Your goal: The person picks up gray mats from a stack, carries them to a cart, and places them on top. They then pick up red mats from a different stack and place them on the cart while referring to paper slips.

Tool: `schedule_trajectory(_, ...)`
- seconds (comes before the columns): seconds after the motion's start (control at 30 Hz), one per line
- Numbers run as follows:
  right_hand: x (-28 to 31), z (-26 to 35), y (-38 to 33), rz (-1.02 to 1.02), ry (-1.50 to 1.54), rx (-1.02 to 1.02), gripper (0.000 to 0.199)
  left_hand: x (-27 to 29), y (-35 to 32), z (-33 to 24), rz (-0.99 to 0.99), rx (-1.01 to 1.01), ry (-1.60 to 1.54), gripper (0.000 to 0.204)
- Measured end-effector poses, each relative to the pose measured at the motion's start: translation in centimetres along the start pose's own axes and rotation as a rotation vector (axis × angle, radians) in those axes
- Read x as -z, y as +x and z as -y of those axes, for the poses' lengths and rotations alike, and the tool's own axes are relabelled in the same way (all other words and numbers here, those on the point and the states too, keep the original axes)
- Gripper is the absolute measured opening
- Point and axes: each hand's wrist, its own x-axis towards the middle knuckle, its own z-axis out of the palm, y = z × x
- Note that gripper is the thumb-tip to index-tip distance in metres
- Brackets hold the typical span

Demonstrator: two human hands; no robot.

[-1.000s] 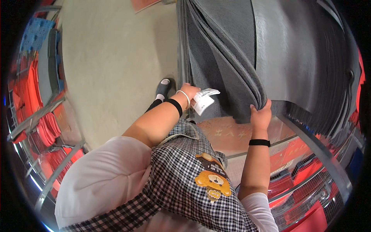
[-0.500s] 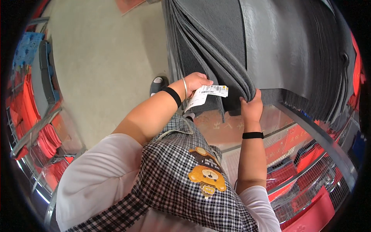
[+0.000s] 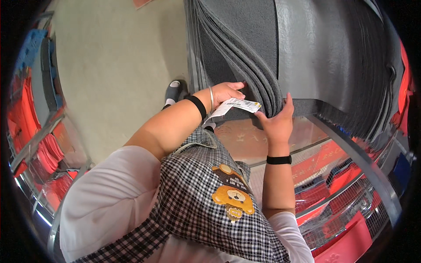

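Grey mats (image 3: 245,52), hanging in a thick stack of overlapping sheets, fill the upper middle of the view; their lower edges curve down toward a metal rail (image 3: 351,144).

Left hand (image 3: 224,93): fingers closed loosely against the lower edge of the front mats, thumb side up, pinching the near end of a white tag (image 3: 234,106). A black band and a thin bangle sit at its wrist.

Right hand (image 3: 277,122): fingers raised and part spread, fingertips pressed on the lower edge of the mats just right of the tag, thumb touching the tag's far end. Whether it grips a mat edge or only rests on it cannot be told. A black band circles its wrist.

Tag: white paper slip with dark print, lying nearly flat between the two hands, just under the mats' bottom edge.

Red mats (image 3: 346,245) lie in a wire rack at the lower right, below the rail. More red goods (image 3: 26,131) sit on a rack at the left edge. Pale floor (image 3: 109,65) spreads at the upper left, with a dark shoe (image 3: 174,91) near the left wrist. A checked apron (image 3: 206,206) with a bear patch covers the lower middle.
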Motion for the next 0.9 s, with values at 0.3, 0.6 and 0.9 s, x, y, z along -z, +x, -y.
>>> schedule_trajectory(0.3,-1.2,1.8,0.6,0.115,-0.482,0.020,0.098,0.0,1.0,1.0,0.068,0.033,0.069,0.085)
schedule_trajectory(0.6,0.8,-0.6,1.1,0.110,0.341,-0.127,0.078,1.0,-0.5,0.9,0.046,0.061,0.145,0.079)
schedule_trajectory(0.9,1.6,-3.6,2.4,0.271,0.445,-0.152,0.055,2.2,0.2,1.2,0.175,0.077,0.232,0.085)
